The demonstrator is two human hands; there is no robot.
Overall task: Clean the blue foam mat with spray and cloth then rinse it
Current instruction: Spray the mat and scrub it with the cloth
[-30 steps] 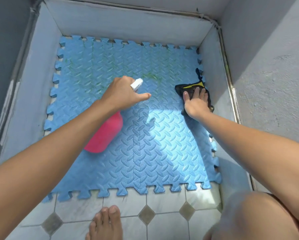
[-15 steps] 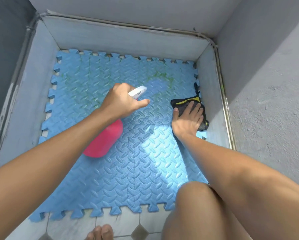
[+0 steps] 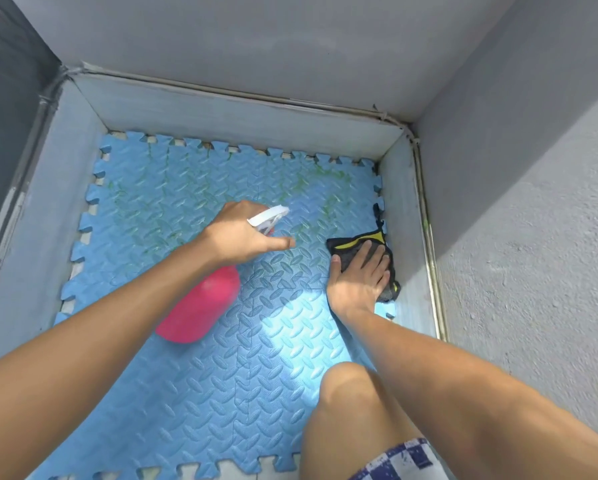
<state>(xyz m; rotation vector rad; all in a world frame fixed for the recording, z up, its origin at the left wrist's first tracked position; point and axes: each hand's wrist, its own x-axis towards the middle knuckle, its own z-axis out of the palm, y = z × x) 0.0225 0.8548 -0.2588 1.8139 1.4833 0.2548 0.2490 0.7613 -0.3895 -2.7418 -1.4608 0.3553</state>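
The blue foam mat (image 3: 172, 386), with a ridged pattern and puzzle edges, fills a walled corner of the floor. Greenish stains mark its far half. My left hand (image 3: 242, 237) grips a pink spray bottle (image 3: 200, 306) with a white nozzle (image 3: 268, 216), held above the mat's middle and pointing at the far right part. My right hand (image 3: 358, 278) lies flat on a black and yellow cloth (image 3: 356, 242), pressing it onto the mat by the right wall.
Low grey walls (image 3: 242, 116) close the mat in at the back, left and right. A taller rough grey wall (image 3: 533, 220) rises on the right. My bare knee (image 3: 349, 410) is over the mat's near right part. Pale floor tiles (image 3: 235, 471) show at the near edge.
The view has tilted up and moved closer, so my knee now covers the mat's near right. My right hand with the cloth has slid nearer along the right wall. The bottle stays aimed.
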